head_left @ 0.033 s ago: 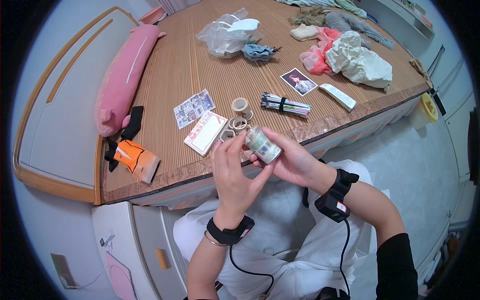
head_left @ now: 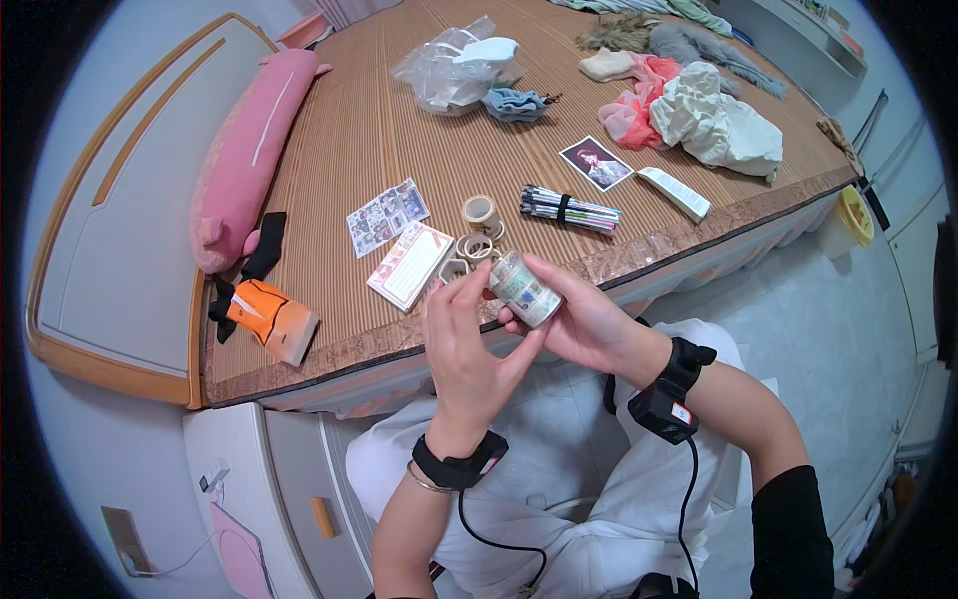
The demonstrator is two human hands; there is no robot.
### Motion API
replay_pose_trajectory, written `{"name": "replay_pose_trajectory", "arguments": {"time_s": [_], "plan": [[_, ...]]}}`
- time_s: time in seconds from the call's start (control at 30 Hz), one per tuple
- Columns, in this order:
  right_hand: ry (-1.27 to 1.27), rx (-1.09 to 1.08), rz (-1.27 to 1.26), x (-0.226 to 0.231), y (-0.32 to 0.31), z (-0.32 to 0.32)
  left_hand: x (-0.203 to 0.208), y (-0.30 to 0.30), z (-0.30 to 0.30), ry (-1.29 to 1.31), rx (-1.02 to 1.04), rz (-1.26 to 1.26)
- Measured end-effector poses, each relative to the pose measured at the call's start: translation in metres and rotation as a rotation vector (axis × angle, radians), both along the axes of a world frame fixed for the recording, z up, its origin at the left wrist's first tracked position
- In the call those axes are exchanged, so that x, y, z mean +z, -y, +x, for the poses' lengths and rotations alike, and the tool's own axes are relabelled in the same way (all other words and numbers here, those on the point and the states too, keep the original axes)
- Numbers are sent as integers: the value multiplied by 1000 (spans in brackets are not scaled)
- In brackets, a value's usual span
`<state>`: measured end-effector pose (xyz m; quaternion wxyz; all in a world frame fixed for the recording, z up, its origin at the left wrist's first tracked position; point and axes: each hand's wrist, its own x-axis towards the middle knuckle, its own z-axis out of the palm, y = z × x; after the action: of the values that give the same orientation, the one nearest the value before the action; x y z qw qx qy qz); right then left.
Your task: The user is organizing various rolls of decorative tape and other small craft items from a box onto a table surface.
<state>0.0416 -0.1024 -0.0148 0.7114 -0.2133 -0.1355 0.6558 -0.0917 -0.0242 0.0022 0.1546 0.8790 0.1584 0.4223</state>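
Note:
Over the near edge of the bed, my right hand (head_left: 584,319) grips a short cylinder of washi tape rolls (head_left: 526,290), pale with green and blue patterns and tilted. My left hand (head_left: 467,339) spans the same cylinder, fingertips by its far end and thumb at its near end. Just beyond my hands on the mat lie loose tape rolls (head_left: 476,247), with a taller beige tape roll (head_left: 481,212) behind them. Left of these rest a notepad (head_left: 409,264) with a pink border and a sticker sheet (head_left: 387,217). Part of the nearest rolls is hidden by my left fingers.
A strapped bundle of pens (head_left: 569,210), a photo card (head_left: 597,163) and a white box (head_left: 675,194) lie to the right. Farther back are a clear plastic bag (head_left: 444,75) and crumpled cloth (head_left: 714,120). An orange pouch (head_left: 269,317) and pink plush (head_left: 254,150) lie left.

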Motion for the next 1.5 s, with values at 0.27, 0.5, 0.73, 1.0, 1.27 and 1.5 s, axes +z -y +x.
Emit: {"name": "replay_pose_trajectory", "arguments": {"time_s": [0.27, 0.5, 0.73, 1.0, 1.27, 1.5], "plan": [[23, -10, -1, 2, 1, 0, 1, 1, 1, 29, -39, -60], [681, -309, -28, 19, 2, -8, 3, 1, -4, -8, -27, -133], [845, -337, 32, 13, 0, -7, 2, 1, -3, 23, -65, -70], [819, -327, 25, 11, 0, -6, 0, 2, -4, 47, -79, -145], [789, -301, 16, 14, 1, -6, 1, 1, -3, 62, -69, -167], [632, -238, 20, 16, 3, -4, -1, 1, -4, 66, -76, -157]]}}
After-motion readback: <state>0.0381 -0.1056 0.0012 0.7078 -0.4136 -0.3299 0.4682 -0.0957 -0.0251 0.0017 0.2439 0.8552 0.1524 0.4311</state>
